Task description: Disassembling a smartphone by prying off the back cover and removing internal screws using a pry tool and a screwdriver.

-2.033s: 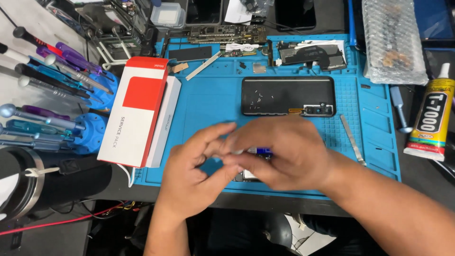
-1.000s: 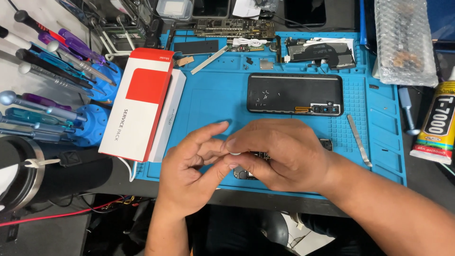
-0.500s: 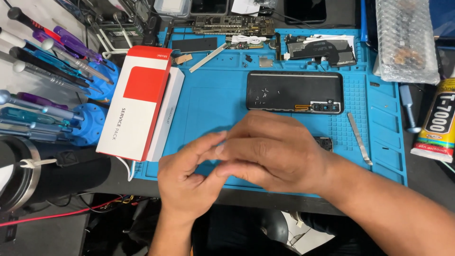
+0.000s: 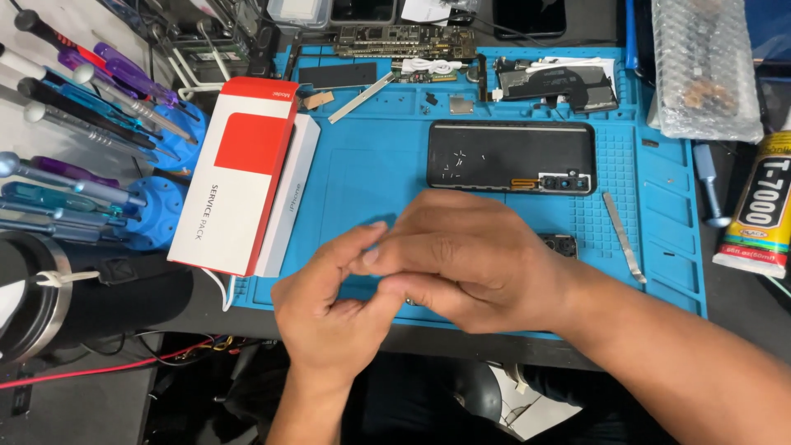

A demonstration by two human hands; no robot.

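Both hands sit low centre of the frame, over the near edge of the blue mat [image 4: 362,177]. My right hand [image 4: 474,259] lies on top of my left hand [image 4: 338,309], fingers pinched together where they meet. Whatever is between them is covered by the right hand, so I can't tell what the grip holds, or if it holds anything.

Around them: phone [image 4: 511,156] lying dark side up just above the hands, centre of the mat. Small dark part [image 4: 562,245] peeking out beside my right knuckles. Metal pry tool [image 4: 622,237] to the right of that. Red and white box [image 4: 239,177] at the left edge of the mat, screwdrivers [image 4: 82,132] in blue holders far left. Circuit board [image 4: 404,39] along the top, bubble wrap bag [image 4: 700,66] upper right, glue tube [image 4: 762,206] at the right edge.

Versus two seconds ago: a small blue thing showed between my fingertips then, now it's hidden. Right hand has closed further over the left. Nothing on the mat has moved; only the view has shifted slightly.
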